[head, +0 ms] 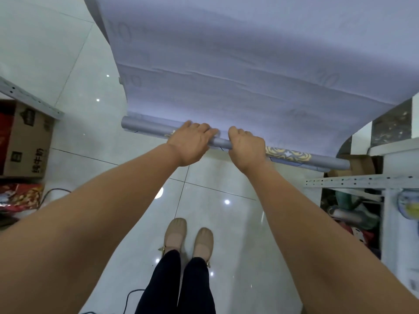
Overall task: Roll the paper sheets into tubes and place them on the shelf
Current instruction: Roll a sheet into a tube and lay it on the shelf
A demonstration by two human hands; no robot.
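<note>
A large pale lilac paper sheet (226, 64) stretches away from me over the tiled floor, its near edge wound into a thin roll (145, 128) that runs from left to lower right. A gold and blue pattern shows on the roll (288, 154) right of my hands. My left hand (190, 141) and my right hand (246, 147) lie side by side on top of the roll, fingers curled over it. A white metal shelf (353, 181) stands at the right.
A cardboard box (27, 141) and a red printed bag (20, 197) sit under a shelf rail at the left. The right shelf holds cluttered items (353, 214). A black cable (133, 293) lies on the glossy floor near my beige shoes (188, 236).
</note>
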